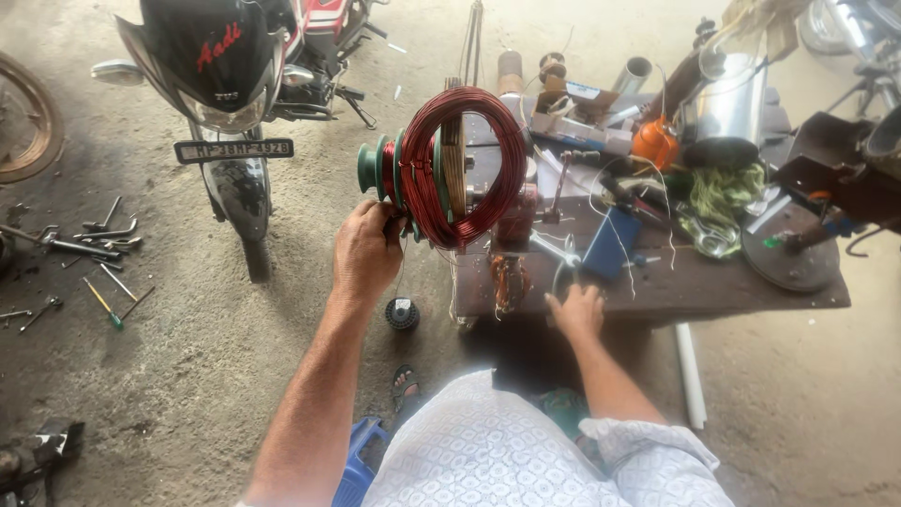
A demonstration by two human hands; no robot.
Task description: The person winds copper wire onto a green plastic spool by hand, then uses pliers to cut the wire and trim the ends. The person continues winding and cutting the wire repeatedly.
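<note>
head view: left hand (368,252) pinches its fingers on the green former beside the red copper wire coil (465,164) at centre frame, seemingly steadying it. right hand (576,310) rests on the workbench (713,282) edge, fingers loosely curled, holding nothing, likely bracing.

Red copper wire coil (469,169) wound upright on winder, table edge.

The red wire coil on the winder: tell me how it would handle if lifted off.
The coil is probably heavy for its size, since many turns are bundled thickly. It would likely sag or spread, as no ties show. The left hand grips beside it; the right hand rests on the bench.
</note>
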